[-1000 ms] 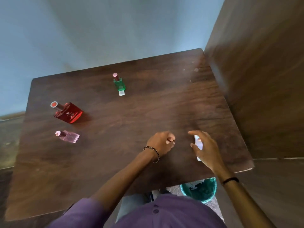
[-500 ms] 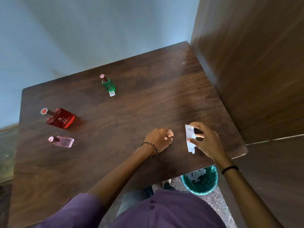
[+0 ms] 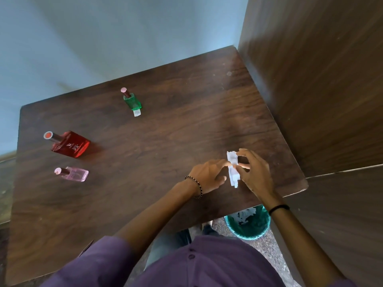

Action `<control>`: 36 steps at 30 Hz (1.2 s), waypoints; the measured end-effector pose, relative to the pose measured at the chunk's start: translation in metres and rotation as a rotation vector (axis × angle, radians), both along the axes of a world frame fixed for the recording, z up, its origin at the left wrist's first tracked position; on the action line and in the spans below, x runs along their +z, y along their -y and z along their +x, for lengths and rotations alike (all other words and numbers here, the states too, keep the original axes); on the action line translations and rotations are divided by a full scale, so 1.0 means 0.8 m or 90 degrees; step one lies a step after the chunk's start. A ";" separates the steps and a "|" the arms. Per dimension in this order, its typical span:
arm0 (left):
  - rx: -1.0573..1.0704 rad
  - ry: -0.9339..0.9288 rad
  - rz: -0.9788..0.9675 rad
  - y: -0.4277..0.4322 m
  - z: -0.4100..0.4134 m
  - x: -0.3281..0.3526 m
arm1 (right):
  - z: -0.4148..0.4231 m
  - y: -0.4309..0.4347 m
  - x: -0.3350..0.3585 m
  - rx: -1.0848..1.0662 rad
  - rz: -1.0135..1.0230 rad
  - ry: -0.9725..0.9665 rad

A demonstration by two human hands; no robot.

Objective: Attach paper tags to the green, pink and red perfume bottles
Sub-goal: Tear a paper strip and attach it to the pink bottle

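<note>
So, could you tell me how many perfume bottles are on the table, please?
3: the green perfume bottle farthest away, the red perfume bottle at the left, the pink perfume bottle just nearer than it. None appears hidden.

Dark wood counter (image 3: 155,172) shoved into a corner, pale blue wall (image 3: 103,38) behind, wood panel (image 3: 321,79) on the right, teal bin (image 3: 251,234) with paper scraps (image 3: 244,216) below.

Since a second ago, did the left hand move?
Yes. The left hand uncurled and reached right, toward the near right table corner, touching the paper strip in the right hand.
</note>
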State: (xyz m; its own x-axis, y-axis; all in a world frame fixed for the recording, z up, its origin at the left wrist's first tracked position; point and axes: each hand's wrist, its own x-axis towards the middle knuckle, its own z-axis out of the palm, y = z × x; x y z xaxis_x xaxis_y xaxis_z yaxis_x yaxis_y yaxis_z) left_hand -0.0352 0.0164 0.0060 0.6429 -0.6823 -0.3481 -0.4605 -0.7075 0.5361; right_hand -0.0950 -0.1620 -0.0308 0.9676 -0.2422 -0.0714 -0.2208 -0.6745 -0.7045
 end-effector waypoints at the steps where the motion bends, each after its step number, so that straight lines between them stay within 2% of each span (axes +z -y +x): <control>1: -0.013 0.004 0.003 0.002 -0.003 -0.002 | -0.001 -0.002 0.000 -0.003 -0.005 0.000; 10: -0.042 0.063 0.016 0.007 -0.011 -0.014 | -0.007 -0.006 0.000 -0.017 0.049 -0.033; 22: -0.019 0.039 0.003 0.007 -0.008 -0.016 | -0.001 0.011 -0.001 0.045 0.029 -0.104; 36: 0.005 0.022 0.000 0.003 -0.010 -0.023 | 0.000 0.005 -0.007 0.101 -0.108 0.014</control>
State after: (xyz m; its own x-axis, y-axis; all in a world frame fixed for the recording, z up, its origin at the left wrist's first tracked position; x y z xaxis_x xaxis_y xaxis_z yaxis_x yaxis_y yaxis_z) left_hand -0.0434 0.0140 -0.0127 0.6604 -0.6769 -0.3250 -0.4730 -0.7111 0.5202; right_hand -0.0950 -0.1661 -0.0365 0.9954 -0.0932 -0.0211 -0.0881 -0.8089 -0.5813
